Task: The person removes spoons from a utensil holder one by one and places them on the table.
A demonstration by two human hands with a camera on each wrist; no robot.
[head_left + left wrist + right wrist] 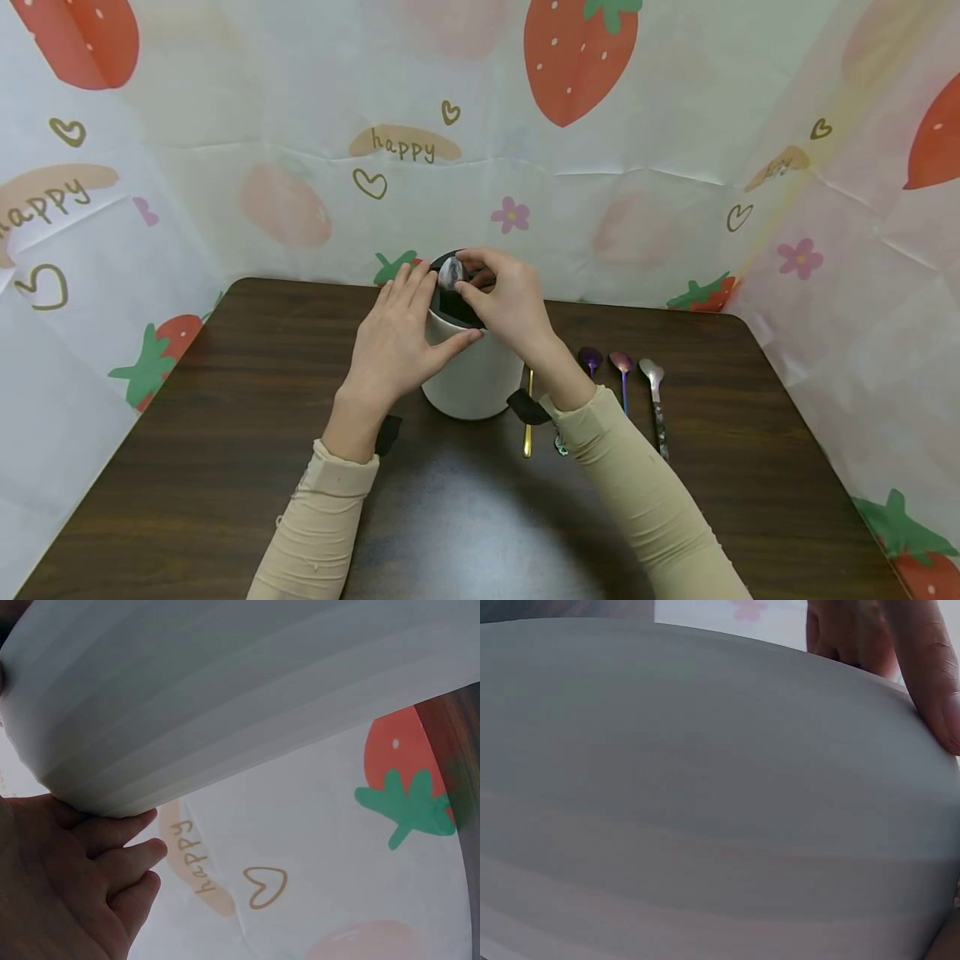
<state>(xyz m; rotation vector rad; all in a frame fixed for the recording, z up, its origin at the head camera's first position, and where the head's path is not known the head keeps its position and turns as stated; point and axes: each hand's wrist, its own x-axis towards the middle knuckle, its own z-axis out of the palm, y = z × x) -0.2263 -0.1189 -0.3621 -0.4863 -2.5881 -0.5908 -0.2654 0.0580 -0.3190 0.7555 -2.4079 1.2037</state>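
A white round canister [472, 375] with a dark inner rim stands on the table. My left hand [393, 333] lies along its left side near the top, fingers straight and thumb across the front. In the left wrist view, the fingers [135, 862] rest against the canister's pale wall [247, 697]. Over the opening, my right hand [510, 292] pinches a silver spoon [452, 273] near its bowl, which points up. The spoon's handle is hidden by the canister. The canister wall [705, 772] fills most of the right wrist view.
Right of the canister lie several spoons: a gold handle [527, 437], a dark purple spoon [591, 358], a pink-purple one [622, 362] and a silver one with a patterned handle [654, 373]. A strawberry-print sheet [300, 100] hangs behind the dark wooden table [262, 375].
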